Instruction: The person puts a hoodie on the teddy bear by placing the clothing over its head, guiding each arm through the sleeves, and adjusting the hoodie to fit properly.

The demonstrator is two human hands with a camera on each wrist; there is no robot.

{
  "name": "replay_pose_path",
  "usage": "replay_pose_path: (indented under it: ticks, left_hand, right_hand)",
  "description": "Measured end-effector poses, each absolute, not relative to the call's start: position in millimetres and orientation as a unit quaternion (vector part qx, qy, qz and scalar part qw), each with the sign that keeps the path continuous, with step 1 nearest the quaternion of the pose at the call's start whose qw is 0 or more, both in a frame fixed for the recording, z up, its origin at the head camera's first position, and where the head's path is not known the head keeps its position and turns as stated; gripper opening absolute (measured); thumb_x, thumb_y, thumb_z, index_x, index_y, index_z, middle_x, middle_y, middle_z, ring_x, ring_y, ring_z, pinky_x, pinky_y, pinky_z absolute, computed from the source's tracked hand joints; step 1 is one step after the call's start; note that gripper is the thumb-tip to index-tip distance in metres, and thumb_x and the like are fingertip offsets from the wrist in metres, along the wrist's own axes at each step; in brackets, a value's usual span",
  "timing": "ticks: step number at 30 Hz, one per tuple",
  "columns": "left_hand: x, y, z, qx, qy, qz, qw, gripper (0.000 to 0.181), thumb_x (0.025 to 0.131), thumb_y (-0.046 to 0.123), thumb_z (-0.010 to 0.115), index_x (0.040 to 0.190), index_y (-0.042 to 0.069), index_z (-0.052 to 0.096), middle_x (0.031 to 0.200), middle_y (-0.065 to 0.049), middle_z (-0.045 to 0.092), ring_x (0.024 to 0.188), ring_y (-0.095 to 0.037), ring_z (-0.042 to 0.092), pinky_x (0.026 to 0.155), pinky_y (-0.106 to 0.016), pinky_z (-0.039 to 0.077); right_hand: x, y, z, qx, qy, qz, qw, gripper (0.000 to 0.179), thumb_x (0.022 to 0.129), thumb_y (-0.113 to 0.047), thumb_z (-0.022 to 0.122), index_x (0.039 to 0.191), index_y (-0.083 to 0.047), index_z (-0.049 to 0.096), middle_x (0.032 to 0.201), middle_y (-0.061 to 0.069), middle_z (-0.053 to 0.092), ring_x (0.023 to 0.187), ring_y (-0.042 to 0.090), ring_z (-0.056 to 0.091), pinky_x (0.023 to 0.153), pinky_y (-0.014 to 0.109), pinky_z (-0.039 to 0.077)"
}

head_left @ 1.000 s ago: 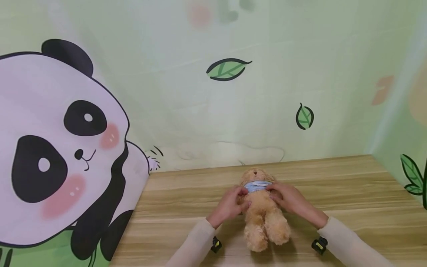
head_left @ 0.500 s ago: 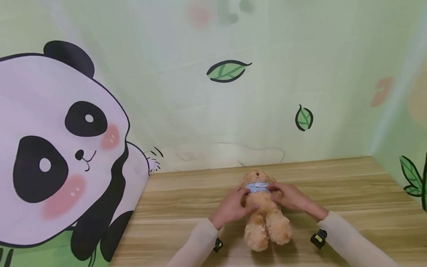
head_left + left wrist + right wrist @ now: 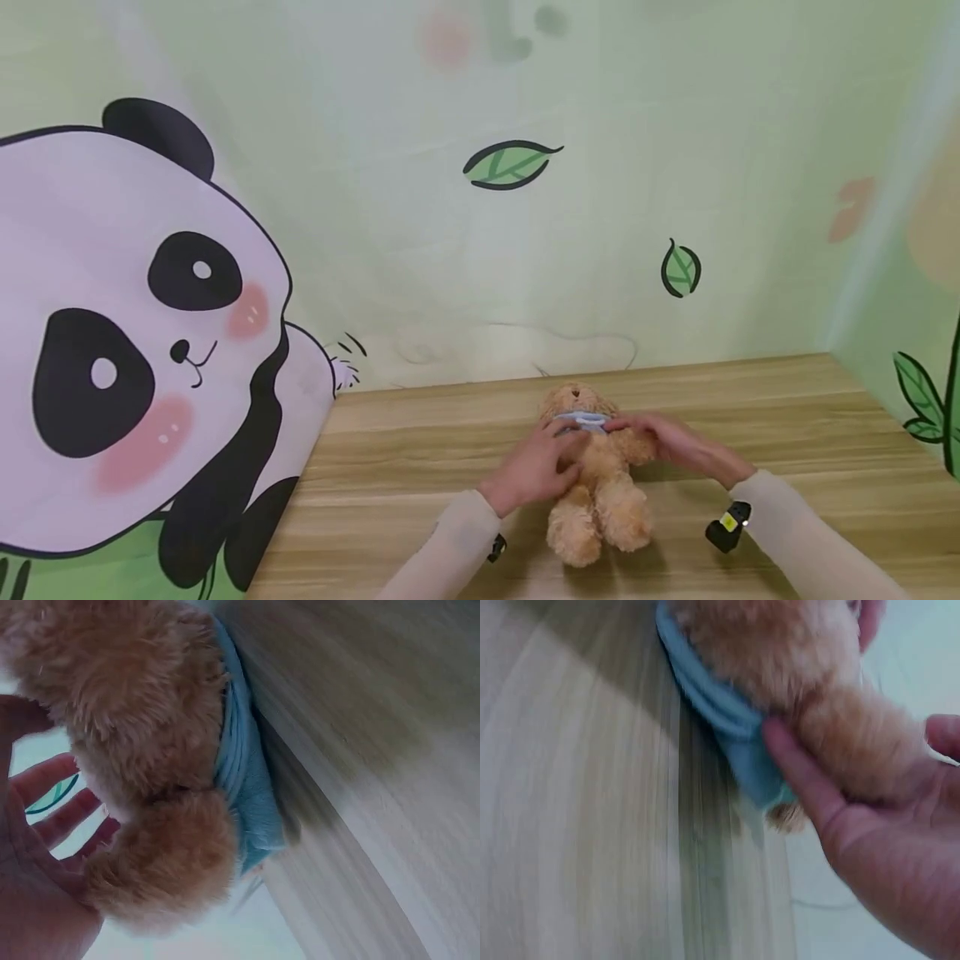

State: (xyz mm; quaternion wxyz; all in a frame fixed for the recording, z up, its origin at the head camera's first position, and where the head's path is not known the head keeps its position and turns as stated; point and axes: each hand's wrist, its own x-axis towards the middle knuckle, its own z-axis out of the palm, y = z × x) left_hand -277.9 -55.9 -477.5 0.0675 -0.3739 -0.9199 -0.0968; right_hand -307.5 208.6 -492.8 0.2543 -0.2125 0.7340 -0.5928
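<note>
A tan plush bear [image 3: 603,471] lies on its back on the wooden table, its feet toward me. Bunched blue cloth [image 3: 591,422] wraps its upper chest, like a small shirt. My left hand [image 3: 525,468] rests over the bear's left-side chest and belly, fingertips at the cloth and thumb lower down. In the left wrist view its fingers are spread loosely beside the furry arm. My right hand [image 3: 670,438] lies beyond the bear's other arm. One straight finger [image 3: 802,772] touches the blue cloth there, running along under that arm.
The wooden table [image 3: 420,433] meets a pale green printed backdrop [image 3: 375,208]. A large panda picture [image 3: 112,292] covers the left wall, and leaves are drawn on the back and right. Black wrist cameras [image 3: 727,527] hang below the sleeves.
My left hand has slid right and farther over the bear's chest. The right hand has shifted outward, uncovering the bear's arm. The blue cloth looks slightly rearranged.
</note>
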Motion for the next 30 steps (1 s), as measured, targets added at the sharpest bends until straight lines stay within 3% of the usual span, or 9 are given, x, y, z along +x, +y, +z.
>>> replay_pose_path:
  ticks: [2, 4, 7, 12, 16, 20, 23, 27, 30]
  left_hand:
    - [-277.8, -56.2, -478.4, -0.365, -0.923, -0.108, 0.054, 0.054, 0.096, 0.046, 0.058, 0.143, 0.021, 0.050, 0.143, -0.003, 0.048, 0.132, -0.022, 0.049, 0.110, -0.036, 0.043]
    - [-277.5, -56.5, -478.6, -0.356, -0.927, -0.112, 0.043, 0.058, 0.095, 0.051, 0.058, 0.145, 0.023, 0.048, 0.141, -0.003, 0.047, 0.130, -0.023, 0.048, 0.106, -0.036, 0.045]
    - [-278.7, -56.8, -479.2, -0.351, -0.929, -0.112, 0.037, 0.061, 0.094, 0.053, 0.058, 0.146, 0.024, 0.047, 0.138, -0.002, 0.045, 0.127, -0.022, 0.046, 0.097, -0.033, 0.050]
    - [-279.5, -56.2, -477.8, -0.343, -0.933, -0.104, 0.029, 0.061, 0.093, 0.052, 0.059, 0.146, 0.024, 0.047, 0.136, -0.001, 0.043, 0.125, -0.020, 0.043, 0.089, -0.029, 0.051]
    - [-279.9, -55.2, -477.0, -0.334, -0.937, -0.100, 0.025, 0.063, 0.093, 0.053, 0.059, 0.147, 0.023, 0.046, 0.137, -0.002, 0.043, 0.124, -0.021, 0.043, 0.089, -0.029, 0.052]
    - [-279.1, -57.3, -477.5, -0.329, -0.938, -0.111, 0.017, 0.064, 0.093, 0.053, 0.060, 0.147, 0.023, 0.046, 0.139, -0.003, 0.044, 0.124, -0.021, 0.044, 0.090, -0.029, 0.051]
    - [-278.9, -60.0, -478.9, -0.332, -0.935, -0.122, 0.013, 0.064, 0.093, 0.052, 0.061, 0.147, 0.023, 0.046, 0.139, -0.003, 0.045, 0.123, -0.020, 0.044, 0.091, -0.029, 0.050]
    - [-279.8, -62.5, -481.0, -0.337, -0.932, -0.130, 0.021, 0.063, 0.093, 0.051, 0.061, 0.147, 0.022, 0.046, 0.138, -0.004, 0.045, 0.122, -0.021, 0.045, 0.094, -0.030, 0.049]
    - [-280.5, -63.6, -481.8, -0.339, -0.931, -0.132, 0.027, 0.063, 0.093, 0.050, 0.062, 0.146, 0.021, 0.048, 0.137, -0.004, 0.046, 0.121, -0.021, 0.045, 0.095, -0.030, 0.048]
  right_hand:
    - [-309.2, 212.0, -495.7, -0.188, 0.697, -0.630, 0.287, 0.052, 0.094, -0.006, 0.032, 0.143, 0.004, 0.044, 0.155, 0.029, 0.028, 0.086, 0.001, 0.051, 0.075, 0.020, 0.047]
    - [-311.2, 214.8, -498.2, -0.182, 0.676, -0.644, 0.308, 0.057, 0.087, -0.001, 0.036, 0.144, 0.002, 0.045, 0.156, 0.028, 0.028, 0.068, 0.001, 0.042, 0.066, 0.019, 0.044]
    - [-313.8, 218.8, -500.2, -0.199, 0.664, -0.640, 0.331, 0.058, 0.088, 0.004, 0.043, 0.146, 0.000, 0.042, 0.155, 0.024, 0.030, 0.063, 0.004, 0.033, 0.064, 0.021, 0.039]
    - [-317.0, 221.5, -502.5, -0.234, 0.676, -0.605, 0.349, 0.058, 0.098, -0.007, 0.055, 0.151, -0.003, 0.034, 0.154, 0.021, 0.026, 0.095, 0.006, 0.049, 0.082, 0.026, 0.046]
    - [-320.8, 223.6, -508.3, -0.276, 0.617, -0.643, 0.360, 0.047, 0.104, -0.012, 0.045, 0.149, 0.000, 0.037, 0.151, 0.013, 0.041, 0.123, 0.014, 0.054, 0.102, 0.038, 0.048]
    - [-323.4, 232.3, -518.9, -0.319, 0.467, -0.716, 0.410, 0.049, 0.104, -0.001, 0.019, 0.146, -0.002, 0.042, 0.148, 0.002, 0.050, 0.133, 0.021, 0.051, 0.111, 0.048, 0.041]
    - [-323.3, 235.8, -524.6, -0.310, 0.410, -0.742, 0.430, 0.055, 0.102, 0.002, 0.012, 0.143, -0.006, 0.048, 0.148, 0.003, 0.050, 0.134, 0.025, 0.050, 0.113, 0.049, 0.038]
    - [-321.6, 231.0, -524.5, -0.283, 0.459, -0.737, 0.408, 0.046, 0.103, 0.003, 0.025, 0.140, -0.010, 0.051, 0.140, 0.004, 0.056, 0.128, 0.024, 0.056, 0.110, 0.046, 0.041]
    - [-320.6, 225.1, -521.7, -0.281, 0.524, -0.705, 0.386, 0.044, 0.103, 0.002, 0.038, 0.145, -0.007, 0.044, 0.137, 0.000, 0.057, 0.125, 0.019, 0.057, 0.108, 0.044, 0.044]
